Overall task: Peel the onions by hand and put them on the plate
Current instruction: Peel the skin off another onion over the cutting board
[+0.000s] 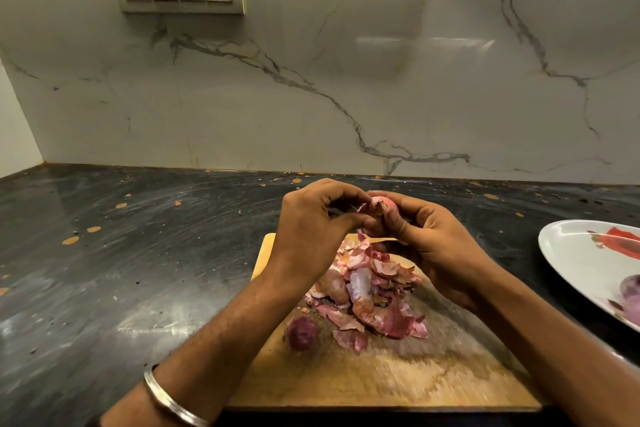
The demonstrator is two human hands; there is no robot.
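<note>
Bangle [173, 402] on left wrist, hands [311, 225] peeling onion [382, 203], no legible writing

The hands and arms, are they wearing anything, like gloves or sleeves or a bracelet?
No gloves and no sleeves in view: both forearms are bare. The left hand has a plain, smooth silver-coloured metal bangle round its wrist. The right hand shows nothing on its wrist. No rings can be made out on the fingers, though some are hidden.
</note>
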